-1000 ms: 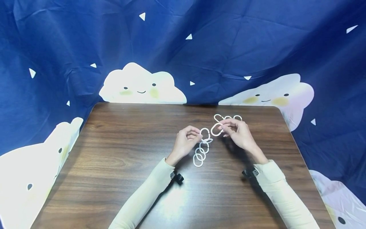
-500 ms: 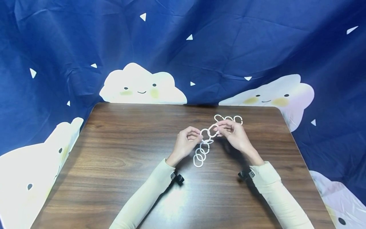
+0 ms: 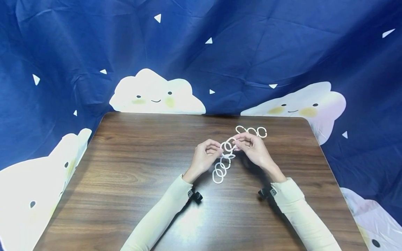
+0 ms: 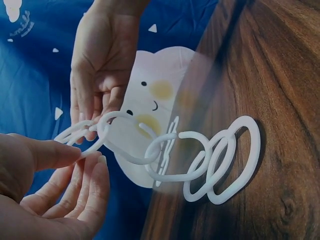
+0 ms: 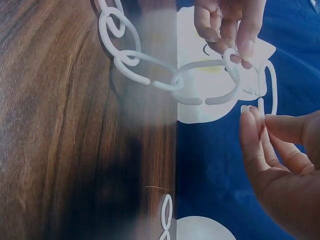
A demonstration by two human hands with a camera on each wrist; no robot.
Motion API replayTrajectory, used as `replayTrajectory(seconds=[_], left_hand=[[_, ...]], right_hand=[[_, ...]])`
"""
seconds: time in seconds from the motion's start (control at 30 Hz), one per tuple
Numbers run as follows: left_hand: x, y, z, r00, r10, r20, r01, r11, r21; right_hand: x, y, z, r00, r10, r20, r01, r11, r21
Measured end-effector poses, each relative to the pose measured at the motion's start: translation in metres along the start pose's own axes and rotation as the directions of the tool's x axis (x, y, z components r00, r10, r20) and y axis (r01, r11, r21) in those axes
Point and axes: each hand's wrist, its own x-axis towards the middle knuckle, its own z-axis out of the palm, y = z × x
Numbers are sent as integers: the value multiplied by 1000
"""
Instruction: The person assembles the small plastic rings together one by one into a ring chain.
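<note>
In the head view my left hand (image 3: 204,155) pinches the top link of a white plastic chain (image 3: 217,182). Several joined links hang down from there, the lowest lying on or near the table. My right hand (image 3: 255,151) pinches a single white C-shaped link (image 3: 231,138) between thumb and fingertips. That link overlaps the chain's top link; the right wrist view shows the link (image 5: 274,90) upright, its gap just above my right fingertips. Whether it is threaded through the chain (image 5: 137,55) I cannot tell. In the left wrist view my left hand (image 4: 65,185) partly hides the top link.
Several loose white links (image 3: 266,132) lie behind my right hand on the brown wooden table (image 3: 141,157). A blue curtain (image 3: 238,55) with white clouds hangs round the table's far and side edges. Small black cameras (image 3: 196,197) sit at both wrists.
My right hand has moved left with its link, from apart from the chain to overlapping its top link. The left hand has stayed almost still.
</note>
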Motion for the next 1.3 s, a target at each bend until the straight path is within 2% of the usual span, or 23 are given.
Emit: replayTrajectory(seconds=[0.37,0.97,1.3], left_hand=[[0,-1,1,1000,9,9,-9,1000,-11],[0,-2,0,999,5,41,-3,999,-32],[1,-3,3,999,20,34,-22,999,45]], right_hand=[[0,2,3,1000,-26,12,26,1000,14],[0,5,7,999,-13,32,11,997,77],[3,9,9,999,-22,27,21,999,29]])
